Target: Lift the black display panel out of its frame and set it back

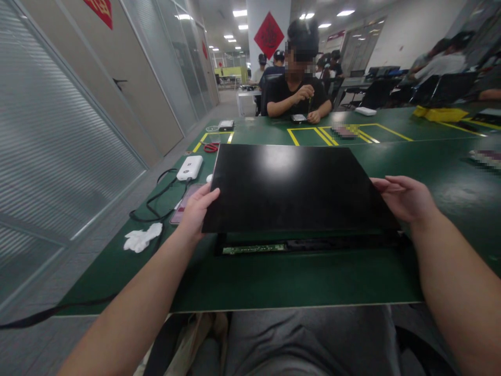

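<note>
A large black glossy screen panel [289,193] is held between my two hands, tilted above the table and reflecting a ceiling light. My left hand [198,209] grips its left edge, thumb on the front face and fingers behind. On the opposite edge, my right hand [407,198] holds the panel from the side, its fingertips partly hidden behind it. Below the panel's near edge lies a dark frame [332,244] with a green circuit board strip [254,249] along it. The panel hides most of what is under it.
Left of the panel lie a white power bank [190,167] with a black cable [151,206], a phone [182,209], red-handled scissors [212,148] and a crumpled white tissue [143,237]. Across the green table [293,287] a person [299,94] handles a small device [299,118].
</note>
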